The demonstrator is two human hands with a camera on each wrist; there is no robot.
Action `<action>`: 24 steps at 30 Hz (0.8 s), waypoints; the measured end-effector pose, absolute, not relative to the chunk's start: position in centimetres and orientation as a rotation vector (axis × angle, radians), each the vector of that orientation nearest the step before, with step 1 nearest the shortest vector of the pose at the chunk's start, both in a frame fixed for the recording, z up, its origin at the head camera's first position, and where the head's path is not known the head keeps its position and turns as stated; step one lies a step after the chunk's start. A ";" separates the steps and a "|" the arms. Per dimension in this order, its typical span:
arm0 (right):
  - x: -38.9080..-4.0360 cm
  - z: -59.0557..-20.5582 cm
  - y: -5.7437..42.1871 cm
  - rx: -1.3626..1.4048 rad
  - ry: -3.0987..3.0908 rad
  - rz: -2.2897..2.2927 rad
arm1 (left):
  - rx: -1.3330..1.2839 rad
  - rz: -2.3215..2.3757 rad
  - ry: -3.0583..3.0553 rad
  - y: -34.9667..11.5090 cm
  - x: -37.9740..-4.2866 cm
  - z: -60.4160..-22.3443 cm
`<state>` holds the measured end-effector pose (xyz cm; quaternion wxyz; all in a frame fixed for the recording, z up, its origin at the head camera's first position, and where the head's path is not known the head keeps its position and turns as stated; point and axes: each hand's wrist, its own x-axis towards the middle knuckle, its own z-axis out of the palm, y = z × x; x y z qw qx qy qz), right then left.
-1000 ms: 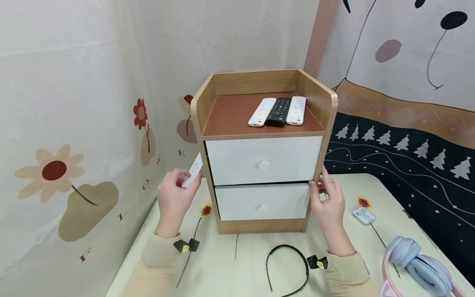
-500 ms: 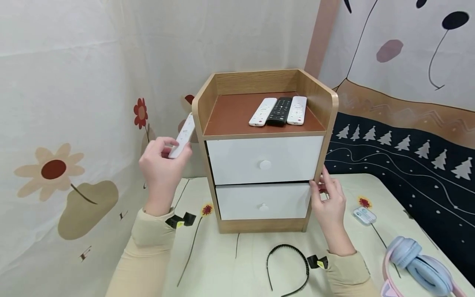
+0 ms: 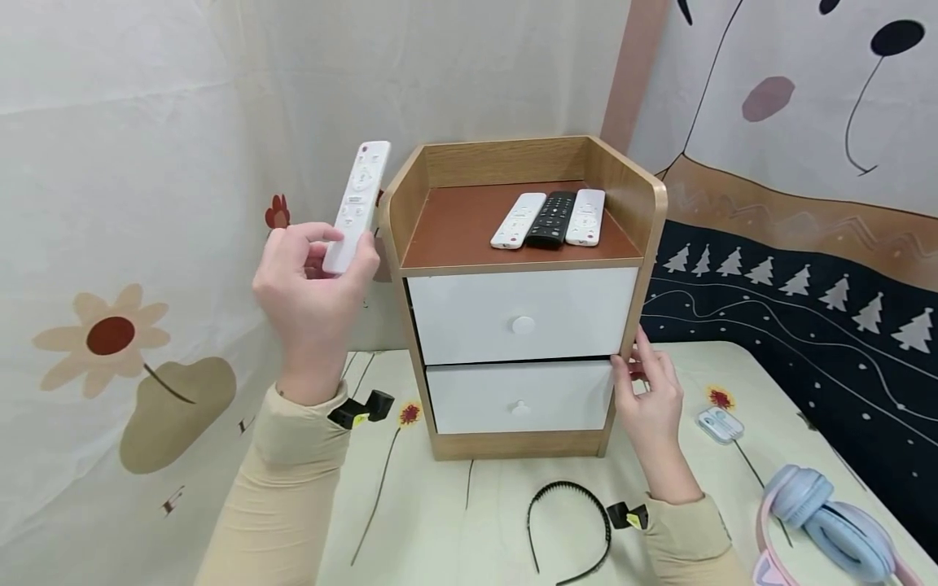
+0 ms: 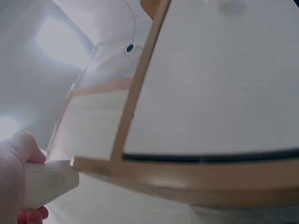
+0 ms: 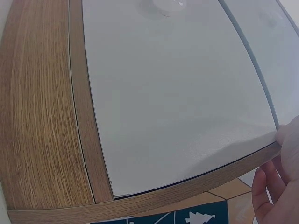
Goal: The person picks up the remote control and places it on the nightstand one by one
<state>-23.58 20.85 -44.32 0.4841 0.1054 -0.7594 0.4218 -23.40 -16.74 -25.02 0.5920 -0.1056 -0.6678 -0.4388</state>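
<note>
My left hand [image 3: 304,285] grips a white remote control [image 3: 357,203] by its lower end, held up beside the cabinet's upper left edge. In the left wrist view the same remote [image 4: 51,183] shows its plain back, with the thumb and fingertips around it. My right hand [image 3: 650,399] holds the right side edge of a small wooden cabinet [image 3: 516,446], thumb on the front and fingers along the side. Two white drawers [image 3: 469,321] with round knobs fill its front. On the brown top shelf [image 3: 458,220] lie a white remote [image 3: 518,221], a black remote [image 3: 551,220] and another white remote [image 3: 585,217].
A black toothed headband [image 3: 567,487] lies on the table in front of the cabinet. Blue and pink headphones [image 3: 843,533] rest at the right front, with a small clear case of earphones [image 3: 720,426] behind them. Printed cloth [image 3: 183,163] hangs at the left and back.
My left hand has risen with the white remote from low beside the cabinet's left side to above its shelf level, and the remote's button face is now turned into view. The right hand stays put.
</note>
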 end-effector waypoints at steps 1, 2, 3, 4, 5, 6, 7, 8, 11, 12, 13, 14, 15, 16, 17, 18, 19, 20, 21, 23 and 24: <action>-23.6 -44.3 20.9 0.256 -1.850 1.027 | -0.269 -1.002 -1.555 -16.3 -23.2 -24.8; -23.6 -44.3 20.9 0.256 -1.850 1.026 | -0.292 -0.987 -1.559 -15.9 -23.1 -24.7; -23.6 -44.3 20.9 0.257 -1.850 1.026 | -0.320 -0.966 -1.567 -15.5 -22.9 -24.6; -23.6 -44.3 20.9 0.257 -1.849 1.026 | -0.346 -0.946 -1.577 -15.1 -22.8 -24.4; -23.6 -44.3 20.9 0.257 -1.849 1.026 | -0.368 -0.914 -1.594 -14.8 -22.8 -24.4; -23.6 -44.3 20.9 0.257 -1.849 1.026 | -0.386 -0.895 -1.611 -14.4 -22.7 -24.4; -23.6 -44.3 20.9 0.256 -1.849 1.026 | -0.402 -0.875 -1.630 -14.0 -22.6 -24.3; -23.7 -44.3 20.9 0.256 -1.849 1.025 | -0.421 -0.846 -1.653 -13.7 -22.7 -24.4; -23.7 -44.3 20.9 0.253 -1.849 1.024 | -0.445 -0.765 -1.727 -12.6 -22.7 -24.5; -23.7 -44.3 20.9 0.254 -1.849 1.024 | -0.443 -0.736 -1.750 -12.3 -22.8 -24.6; -23.7 -44.3 20.9 0.255 -1.849 1.024 | -0.442 -0.708 -1.773 -12.0 -22.8 -24.6; -23.7 -44.3 20.9 0.255 -1.849 1.023 | -0.439 -0.680 -1.800 -11.7 -22.8 -24.7; -23.7 -44.3 20.9 0.255 -1.849 1.022 | -0.436 -0.667 -1.825 -11.4 -22.9 -24.7; -23.8 -44.3 20.9 0.254 -1.848 1.021 | -0.431 -0.656 -1.850 -11.2 -22.9 -24.7; -23.8 -44.3 20.9 0.254 -1.849 1.020 | -0.425 -0.640 -1.876 -11.0 -23.0 -24.7; -23.8 -44.3 20.9 0.254 -1.848 1.021 | -0.421 -0.630 -1.897 -10.8 -23.1 -24.7; -23.8 -44.3 20.9 0.253 -1.849 1.020 | -0.420 -0.623 -1.917 -10.6 -23.2 -24.7; -23.8 -44.3 20.9 0.252 -1.849 1.019 | -0.421 -0.616 -1.935 -10.5 -23.3 -24.6; -23.8 -44.3 20.9 0.252 -1.851 1.020 | -0.419 -0.611 -1.948 -10.3 -23.4 -24.6; -23.8 -44.4 20.9 0.251 -1.852 1.022 | -0.409 -0.600 -1.969 -10.1 -23.5 -24.5; -23.7 -44.4 21.0 0.250 -1.852 1.023 | -0.403 -0.595 -1.979 -10.0 -23.6 -24.4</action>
